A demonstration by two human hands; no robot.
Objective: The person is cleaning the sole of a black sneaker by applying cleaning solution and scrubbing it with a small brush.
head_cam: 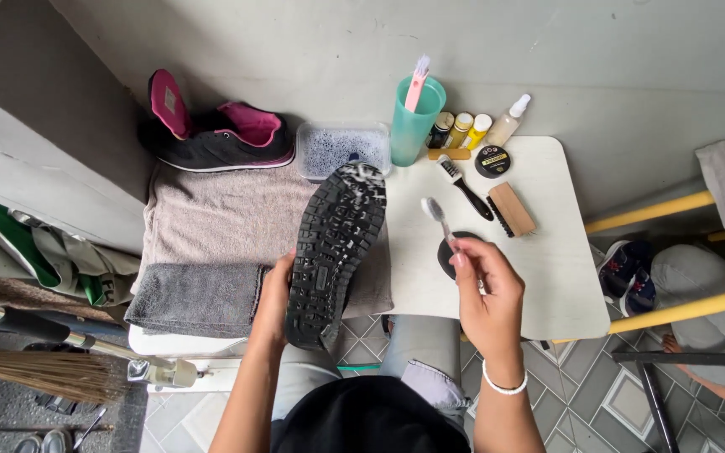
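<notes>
1. Black rubber is the first thing to see: the shoe (335, 252) is turned over, its bumpy sole facing up. The heel end is near the person's lap, and the toe end, white with foam, reaches toward the soapy water tub (344, 149).
2. The left hand (272, 294) is wrapped tight around the side of the shoe near the heel. The right hand (488, 289) has its fingers closed on a small toothbrush (438, 216), which points up and sits just to the right of the sole, not touching it.
3. The sole looks wet and soapy, so I think the shoe could slip in the left hand if the brush pushes hard.
4. The toe is very near the tub. A push forward could bump it and spill water on the beige towel (220, 218).
5. The teal cup (414, 122) with a pink brush in it stands tall just beside the tub. A wide swing could knock it over, and the little bottles (472, 127) near it too.
6. Foam could flick onto the other shoe (216, 138) at the back.
7. The white table (560, 285) has bare room on the right, but its edge is close to the right hand. The black brush (466, 186), wooden brush (513, 208) and round tin (492, 160) lie behind the toothbrush.
8. On the left, the folded grey towel (195, 298) fills the room up to the table's edge.
</notes>
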